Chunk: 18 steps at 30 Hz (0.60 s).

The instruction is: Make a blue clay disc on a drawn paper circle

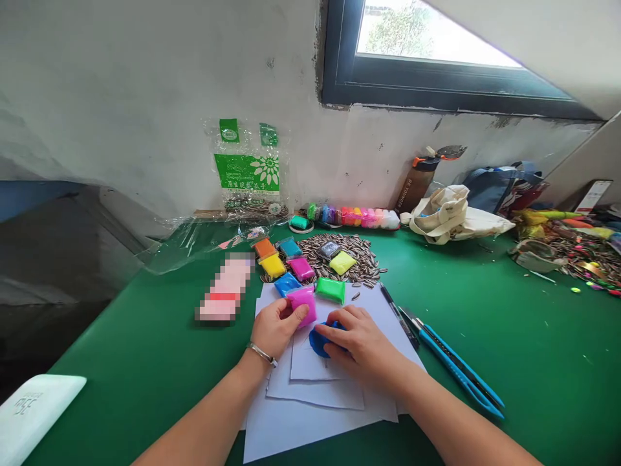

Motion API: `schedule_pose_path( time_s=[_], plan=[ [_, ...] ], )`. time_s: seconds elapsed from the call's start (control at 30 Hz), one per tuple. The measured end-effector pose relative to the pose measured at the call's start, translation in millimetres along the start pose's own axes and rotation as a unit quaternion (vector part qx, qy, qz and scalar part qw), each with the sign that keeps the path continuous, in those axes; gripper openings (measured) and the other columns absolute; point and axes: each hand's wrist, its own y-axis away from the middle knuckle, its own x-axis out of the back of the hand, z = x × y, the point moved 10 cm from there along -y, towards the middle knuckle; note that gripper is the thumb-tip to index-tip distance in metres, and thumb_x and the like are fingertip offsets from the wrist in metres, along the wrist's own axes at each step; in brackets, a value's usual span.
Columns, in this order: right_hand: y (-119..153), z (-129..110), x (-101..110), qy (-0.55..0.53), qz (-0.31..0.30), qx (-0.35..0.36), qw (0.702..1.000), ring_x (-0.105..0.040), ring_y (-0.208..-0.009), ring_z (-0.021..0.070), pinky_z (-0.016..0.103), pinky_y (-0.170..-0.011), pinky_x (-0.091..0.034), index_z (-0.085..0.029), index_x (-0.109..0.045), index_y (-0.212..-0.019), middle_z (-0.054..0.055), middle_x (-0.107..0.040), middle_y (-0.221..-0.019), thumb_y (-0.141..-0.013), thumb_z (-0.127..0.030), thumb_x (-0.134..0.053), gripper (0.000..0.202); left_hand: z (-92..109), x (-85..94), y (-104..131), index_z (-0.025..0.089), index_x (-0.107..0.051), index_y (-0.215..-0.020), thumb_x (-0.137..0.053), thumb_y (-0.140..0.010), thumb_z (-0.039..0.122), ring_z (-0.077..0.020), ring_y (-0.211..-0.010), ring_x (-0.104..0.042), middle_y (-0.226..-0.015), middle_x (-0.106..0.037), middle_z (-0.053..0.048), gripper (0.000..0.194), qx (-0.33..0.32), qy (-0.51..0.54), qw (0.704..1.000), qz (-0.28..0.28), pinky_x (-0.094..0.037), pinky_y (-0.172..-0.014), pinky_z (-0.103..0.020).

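My left hand (277, 327), with a silver bangle at the wrist, pinches a pink packet of modelling clay (303, 305) between thumb and fingers. Close beside it, my right hand (356, 336) has its fingers closed over a rounded blue piece (318, 343), partly covered by them; its exact kind is unclear. Beneath both hands lie several stacked sheets of white paper (320, 433), the top one smaller, with faint lines. Just beyond the hands are a green clay packet (330, 290), a blue packet (286, 284), a magenta packet (301, 268) and a yellow packet (272, 265).
Sunflower seeds (361, 252) are heaped behind the packets. A black pen (400, 317) and a blue utility knife (446, 353) lie to the right. Farther back stand a clear seed bag (250, 171), a brown bottle (417, 181) and a cloth bag (449, 213).
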Motion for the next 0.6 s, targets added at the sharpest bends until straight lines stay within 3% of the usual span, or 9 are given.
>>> schedule_pose_path(
  time_s=[0.23,0.6],
  plan=[
    [0.8,-3.3,-7.8,0.043,-0.018,0.003,0.999,-0.047,-0.098,0.0238,0.041,-0.086,-0.034,-0.032,-0.056,-0.121,0.007,-0.057,-0.11,-0.089,-0.039,-0.05,0.033,1.3,-0.2,-0.6,0.015,-0.07,-0.088,-0.063,-0.069,0.052,-0.0222,-0.076,-0.063,-0.084,-0.073,-0.005,0.042,0.0,0.008,1.0,-0.002,-0.046,-0.065,-0.027],
    [1.1,-5.1,-11.2,0.033,-0.017,-0.006,0.999,-0.046,-0.098,0.0246,0.041,-0.084,-0.033,-0.033,-0.053,-0.124,0.008,-0.056,-0.111,-0.087,-0.044,-0.052,0.038,5.2,-1.0,2.6,0.014,-0.07,-0.086,-0.062,-0.072,0.049,-0.0206,-0.07,-0.063,-0.077,-0.072,-0.005,0.038,-0.024,0.006,1.0,-0.002,-0.046,-0.061,-0.026]
  ],
)
